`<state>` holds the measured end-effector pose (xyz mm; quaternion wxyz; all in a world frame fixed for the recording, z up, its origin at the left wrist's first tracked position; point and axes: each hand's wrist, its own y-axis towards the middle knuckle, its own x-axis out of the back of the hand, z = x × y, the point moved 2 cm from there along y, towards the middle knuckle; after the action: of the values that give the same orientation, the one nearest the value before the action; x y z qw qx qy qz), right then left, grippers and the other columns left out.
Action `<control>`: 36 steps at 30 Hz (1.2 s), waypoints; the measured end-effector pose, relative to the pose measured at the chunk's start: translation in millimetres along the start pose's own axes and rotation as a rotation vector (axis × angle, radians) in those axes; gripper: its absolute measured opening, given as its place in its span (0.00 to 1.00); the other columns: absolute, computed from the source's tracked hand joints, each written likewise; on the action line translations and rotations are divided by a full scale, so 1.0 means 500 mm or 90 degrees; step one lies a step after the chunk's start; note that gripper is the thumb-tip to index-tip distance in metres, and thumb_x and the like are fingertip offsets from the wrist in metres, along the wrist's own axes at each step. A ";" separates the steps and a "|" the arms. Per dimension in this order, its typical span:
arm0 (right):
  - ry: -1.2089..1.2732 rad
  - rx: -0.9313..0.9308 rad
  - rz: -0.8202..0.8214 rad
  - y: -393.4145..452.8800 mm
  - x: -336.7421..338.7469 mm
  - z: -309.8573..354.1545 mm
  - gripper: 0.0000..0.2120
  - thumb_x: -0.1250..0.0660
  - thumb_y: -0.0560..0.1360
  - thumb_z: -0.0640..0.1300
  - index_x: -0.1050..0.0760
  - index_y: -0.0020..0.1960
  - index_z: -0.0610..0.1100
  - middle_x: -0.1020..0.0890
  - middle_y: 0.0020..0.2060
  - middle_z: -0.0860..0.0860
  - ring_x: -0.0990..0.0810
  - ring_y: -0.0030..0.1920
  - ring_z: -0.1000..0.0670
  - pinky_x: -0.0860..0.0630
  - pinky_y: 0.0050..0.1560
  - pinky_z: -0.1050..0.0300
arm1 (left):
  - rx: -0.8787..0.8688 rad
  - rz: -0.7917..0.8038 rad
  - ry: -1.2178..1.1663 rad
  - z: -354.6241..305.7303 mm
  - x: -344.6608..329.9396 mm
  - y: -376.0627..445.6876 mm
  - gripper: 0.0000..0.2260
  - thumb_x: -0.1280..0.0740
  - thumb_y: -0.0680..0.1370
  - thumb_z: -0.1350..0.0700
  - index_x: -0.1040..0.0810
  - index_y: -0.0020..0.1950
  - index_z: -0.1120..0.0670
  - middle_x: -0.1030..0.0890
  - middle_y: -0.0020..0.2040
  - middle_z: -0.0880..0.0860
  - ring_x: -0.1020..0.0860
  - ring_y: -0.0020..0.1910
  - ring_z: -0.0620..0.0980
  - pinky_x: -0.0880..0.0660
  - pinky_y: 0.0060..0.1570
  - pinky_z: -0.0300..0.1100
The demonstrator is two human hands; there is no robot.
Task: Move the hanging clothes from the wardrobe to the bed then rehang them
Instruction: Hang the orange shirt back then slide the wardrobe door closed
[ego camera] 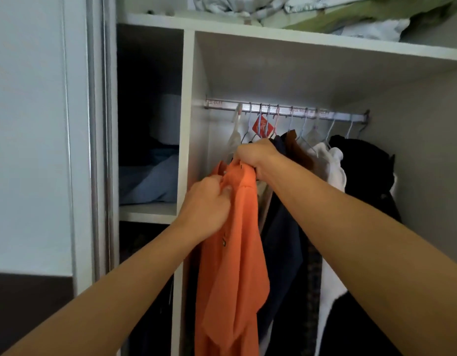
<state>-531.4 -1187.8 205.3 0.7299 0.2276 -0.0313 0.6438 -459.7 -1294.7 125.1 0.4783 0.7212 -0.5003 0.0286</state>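
Observation:
An orange shirt [235, 253] hangs down in front of the open wardrobe, below the metal rail [286, 110]. My left hand [207, 204] pinches the shirt's front near the collar. My right hand [255, 154] grips the top of the collar, just under the hanger hooks. Whether the shirt's hanger is hooked on the rail is hidden by my right hand. Several other garments hang to the right: a navy one [281, 227], a brown one [299, 150], a white one [330, 165] and a black one [363, 170].
A white divider panel [187, 124] stands just left of the shirt. Folded blue fabric [150, 181] lies on the shelf in the left compartment. Bedding [312, 11] is piled on the top shelf. The sliding door frame [99, 150] runs down the left.

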 end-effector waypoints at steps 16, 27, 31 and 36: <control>-0.091 0.051 -0.153 0.214 -0.051 0.059 0.07 0.31 0.70 0.42 0.25 0.44 0.40 0.20 0.42 0.45 0.19 0.43 0.44 0.20 0.43 0.55 | -0.007 -0.067 -0.085 0.045 -0.014 0.106 0.18 0.47 0.84 0.49 0.28 0.67 0.56 0.21 0.53 0.47 0.23 0.50 0.40 0.33 0.50 0.27; -0.141 0.065 -0.125 0.281 -0.065 0.027 0.12 0.35 0.74 0.48 0.30 0.40 0.40 0.21 0.42 0.44 0.18 0.46 0.42 0.18 0.49 0.49 | 0.027 -0.079 -0.009 0.054 -0.043 0.119 0.21 0.42 0.83 0.52 0.37 0.75 0.58 0.29 0.71 0.53 0.31 0.69 0.50 0.42 0.58 0.32; -0.191 0.079 -0.117 0.279 -0.064 0.025 0.17 0.38 0.77 0.52 0.30 0.38 0.40 0.19 0.45 0.43 0.18 0.46 0.42 0.19 0.46 0.53 | 0.017 -0.090 0.007 0.043 -0.042 0.114 0.22 0.41 0.82 0.53 0.37 0.75 0.58 0.29 0.70 0.54 0.31 0.69 0.52 0.37 0.61 0.36; -0.206 0.085 -0.054 0.266 -0.061 0.022 0.07 0.35 0.76 0.42 0.27 0.47 0.38 0.20 0.51 0.41 0.18 0.52 0.41 0.22 0.42 0.56 | 0.029 -0.079 0.040 0.043 -0.051 0.100 0.25 0.40 0.82 0.53 0.41 0.77 0.59 0.26 0.66 0.54 0.27 0.66 0.53 0.32 0.67 0.44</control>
<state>-660.6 -1211.1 243.7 0.7250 0.3771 -0.0963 0.5682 -519.4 -1294.5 133.3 0.4780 0.7603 -0.4387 0.0326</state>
